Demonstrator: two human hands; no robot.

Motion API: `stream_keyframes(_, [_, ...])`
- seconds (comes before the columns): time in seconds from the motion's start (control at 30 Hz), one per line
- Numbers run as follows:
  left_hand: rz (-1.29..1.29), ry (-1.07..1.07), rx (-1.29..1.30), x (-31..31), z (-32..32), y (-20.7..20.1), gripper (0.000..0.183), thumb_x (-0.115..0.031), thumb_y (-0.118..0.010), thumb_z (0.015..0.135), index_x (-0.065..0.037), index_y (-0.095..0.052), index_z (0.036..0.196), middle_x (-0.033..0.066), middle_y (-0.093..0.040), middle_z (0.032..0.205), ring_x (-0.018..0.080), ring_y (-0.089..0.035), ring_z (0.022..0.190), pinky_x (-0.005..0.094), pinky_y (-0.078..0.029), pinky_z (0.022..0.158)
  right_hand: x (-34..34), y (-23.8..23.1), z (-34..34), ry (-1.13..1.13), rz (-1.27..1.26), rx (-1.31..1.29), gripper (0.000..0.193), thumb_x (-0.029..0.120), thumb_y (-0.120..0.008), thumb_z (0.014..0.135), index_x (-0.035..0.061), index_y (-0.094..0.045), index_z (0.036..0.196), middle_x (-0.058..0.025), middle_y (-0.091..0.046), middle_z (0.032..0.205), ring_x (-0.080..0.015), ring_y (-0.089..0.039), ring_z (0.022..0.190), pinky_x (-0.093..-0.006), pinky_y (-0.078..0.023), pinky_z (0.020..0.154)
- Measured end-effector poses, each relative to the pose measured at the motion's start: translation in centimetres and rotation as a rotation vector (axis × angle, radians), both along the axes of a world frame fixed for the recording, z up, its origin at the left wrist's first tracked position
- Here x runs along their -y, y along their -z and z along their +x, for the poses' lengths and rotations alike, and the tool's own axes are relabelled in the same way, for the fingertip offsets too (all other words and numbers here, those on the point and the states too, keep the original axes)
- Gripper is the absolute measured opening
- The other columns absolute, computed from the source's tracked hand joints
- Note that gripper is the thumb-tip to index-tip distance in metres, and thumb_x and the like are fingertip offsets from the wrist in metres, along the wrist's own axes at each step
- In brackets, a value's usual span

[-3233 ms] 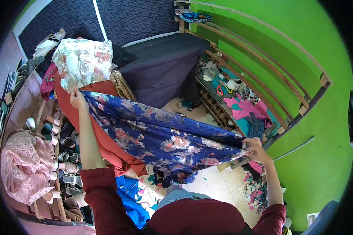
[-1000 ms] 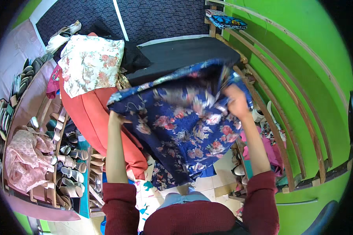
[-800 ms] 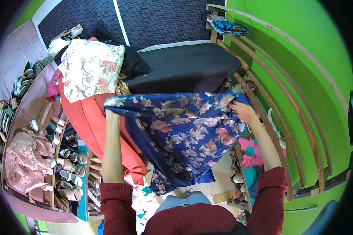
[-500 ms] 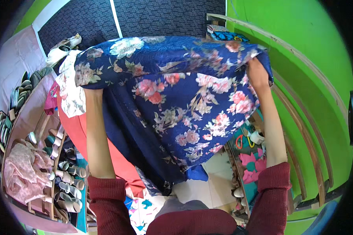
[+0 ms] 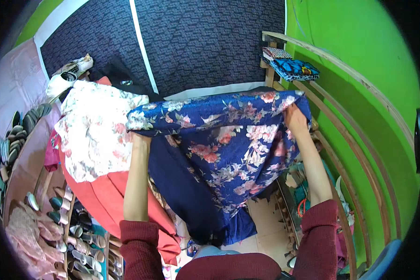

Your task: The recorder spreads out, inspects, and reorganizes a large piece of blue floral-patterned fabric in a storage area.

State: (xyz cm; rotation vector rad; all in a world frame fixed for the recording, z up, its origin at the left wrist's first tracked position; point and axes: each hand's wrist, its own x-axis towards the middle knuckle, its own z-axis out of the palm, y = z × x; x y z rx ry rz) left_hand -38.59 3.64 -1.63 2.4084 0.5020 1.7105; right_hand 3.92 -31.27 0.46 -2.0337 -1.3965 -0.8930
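Both hands hold up a large navy-blue cloth (image 5: 252, 154) with pink and cream flowers, stretched between them in front of me. My right hand (image 5: 296, 119) is closed on its upper right corner. At the upper left corner my left hand (image 5: 140, 139) grips the cloth; its fingers are hidden under the fold. The top edge is folded over in a band, and the plain dark underside shows where the left part hangs down. Beside my left hand lies a white floral cloth (image 5: 95, 135), on top of a coral-red cloth (image 5: 102, 200).
Shoes (image 5: 84, 256) stand in rows on a rack at the lower left, by a pink lacy cloth (image 5: 30, 238). Wooden rails (image 5: 354, 144) run along the green wall (image 5: 373, 37) at right. Folded patterned fabrics (image 5: 294, 67) rest on the far right end. Orange-handled scissors (image 5: 303, 207) lie at right.
My hands have lowered the navy floral cloth toward me, and my left hand has come inward to the right. More of the white floral cloth and the far wall now shows.
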Motion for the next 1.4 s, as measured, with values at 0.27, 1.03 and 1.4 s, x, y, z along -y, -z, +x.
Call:
stream_keyframes(0.27, [-0.645, 0.904, 0.718, -11.7, 6.4, -8.8, 0.036, -0.031, -0.023, 0.093, -0.012, -0.046, 0.113, 0.0068, -0.053, 0.11, 0.0221, -0.05, 0.102, 0.0369, -0.039, 0.093, -10.9, -13.0, 7.2, 0.284, 0.054, 0.157, 0.053, 0.023, -0.052, 0.082, 0.0064, -0.032, 0.129, -0.0175, -0.037, 0.133, -0.0282, -0.038, 0.122, -0.0335, -0.031, 0.102])
stream_keyframes(1.03, [-0.791, -0.876, -0.932, -27.1, 21.1, 3.1, 0.067, -0.049, -0.08, 0.046, -0.001, -0.063, 0.089, 0.0153, -0.065, 0.09, 0.0309, -0.063, 0.083, 0.0386, -0.051, 0.072, -42.5, 7.6, 30.4, 0.139, -0.005, -0.586, 0.039, 0.034, -0.063, 0.076, 0.0088, -0.048, 0.101, -0.0219, -0.061, 0.085, -0.0397, -0.058, 0.081, -0.0449, -0.044, 0.07])
stream_keyframes(1.4, [-0.713, -0.384, -0.497, -27.7, 23.6, 9.2, 0.118, -0.038, -0.082, 0.054, -0.005, -0.005, 0.137, 0.0319, -0.029, 0.132, 0.0428, -0.037, 0.119, 0.0463, -0.034, 0.097, -40.8, 11.3, 34.6, -0.353, -0.281, -0.693, 0.057, 0.031, -0.061, 0.079, 0.0102, -0.041, 0.127, -0.0298, -0.01, 0.141, -0.0382, -0.018, 0.131, -0.0443, -0.025, 0.103])
